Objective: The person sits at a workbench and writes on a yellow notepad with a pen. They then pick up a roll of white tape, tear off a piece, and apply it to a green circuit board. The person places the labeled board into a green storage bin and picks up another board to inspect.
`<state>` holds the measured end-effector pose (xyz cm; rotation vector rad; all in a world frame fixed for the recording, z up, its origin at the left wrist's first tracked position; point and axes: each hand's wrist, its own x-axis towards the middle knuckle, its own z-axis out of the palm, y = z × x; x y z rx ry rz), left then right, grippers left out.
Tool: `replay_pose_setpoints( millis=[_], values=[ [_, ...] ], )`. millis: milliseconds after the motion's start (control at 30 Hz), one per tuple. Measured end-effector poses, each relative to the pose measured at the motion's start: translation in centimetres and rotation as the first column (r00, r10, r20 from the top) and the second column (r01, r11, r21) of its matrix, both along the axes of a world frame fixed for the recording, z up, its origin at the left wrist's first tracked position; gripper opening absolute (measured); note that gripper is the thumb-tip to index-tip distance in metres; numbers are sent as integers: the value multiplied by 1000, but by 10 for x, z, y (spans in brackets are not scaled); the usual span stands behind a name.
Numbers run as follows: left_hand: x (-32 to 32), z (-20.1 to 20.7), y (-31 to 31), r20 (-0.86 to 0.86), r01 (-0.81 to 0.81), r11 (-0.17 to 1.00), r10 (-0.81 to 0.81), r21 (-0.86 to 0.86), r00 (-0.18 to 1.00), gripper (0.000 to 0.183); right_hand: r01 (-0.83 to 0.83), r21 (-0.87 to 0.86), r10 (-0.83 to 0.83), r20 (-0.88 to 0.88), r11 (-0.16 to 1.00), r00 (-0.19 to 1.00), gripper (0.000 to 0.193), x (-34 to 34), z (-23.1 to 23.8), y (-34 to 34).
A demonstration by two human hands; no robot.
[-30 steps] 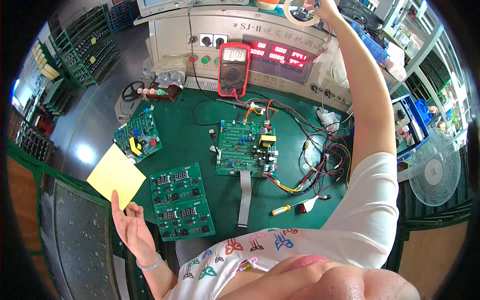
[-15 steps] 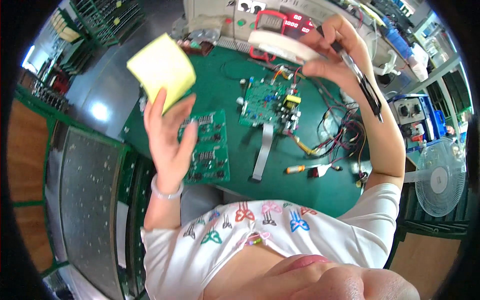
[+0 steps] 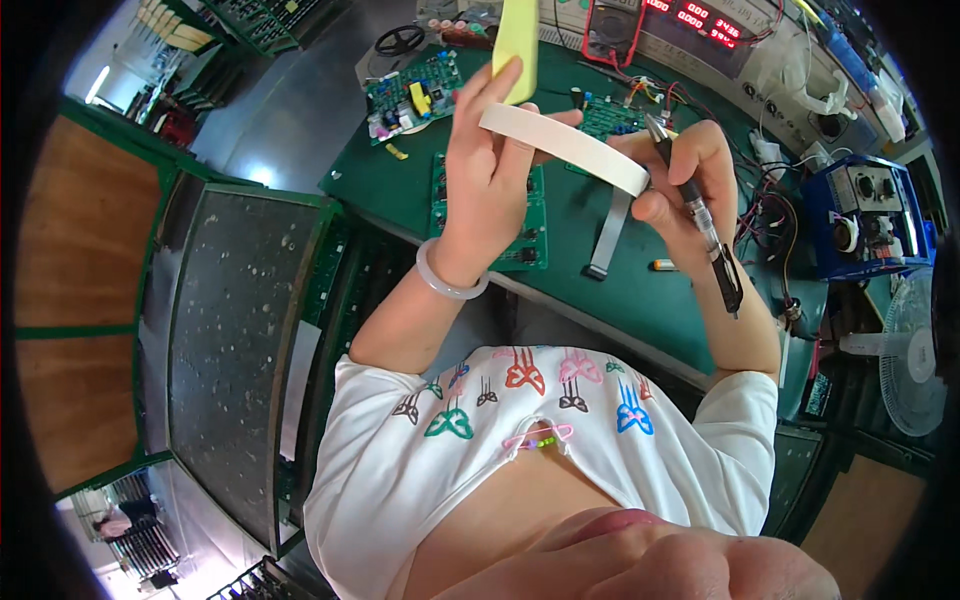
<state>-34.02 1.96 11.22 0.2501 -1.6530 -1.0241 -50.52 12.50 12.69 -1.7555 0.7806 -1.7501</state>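
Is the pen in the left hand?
No, the black pen is in the right hand, beside the white tape roll.

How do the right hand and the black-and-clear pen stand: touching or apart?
Touching: the head view shows the black-and-clear pen lying across the right hand, with a curled finger against its barrel.

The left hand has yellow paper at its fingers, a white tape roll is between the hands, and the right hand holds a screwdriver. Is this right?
Not quite: in the head view, the right hand holds a pen, not a screwdriver. The left hand has yellow paper at its fingers, and a white tape roll is between the hands.
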Motion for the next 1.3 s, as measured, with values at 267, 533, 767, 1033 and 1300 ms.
replay_pose_setpoints(
  millis=[267, 533, 767, 1033, 1300],
  values=[
    [44, 4, 22, -175, 325, 845, -276, 424, 945, 41, -94, -98, 105, 117, 991, 988, 38, 50, -16, -1],
    [87, 0, 11, 77, -123, 988, 130, -90, 989, 39, 40, -360, -112, -180, 932, 977, 39, 72, 22, 4],
    [97, 1, 22, 78, -81, 996, 78, 38, 994, 43, -13, -417, -98, -242, 909, 965, 25, 89, 44, 2],
    [96, -6, 13, 25, -123, 983, 127, -139, 992, 50, 129, -387, -256, -298, 913, 920, 26, 90, 43, 12],
    [94, -16, 3, 97, -186, 918, 233, -350, 968, 65, 353, -443, -496, -263, 824, 827, 33, 95, 15, 4]
  ],
)
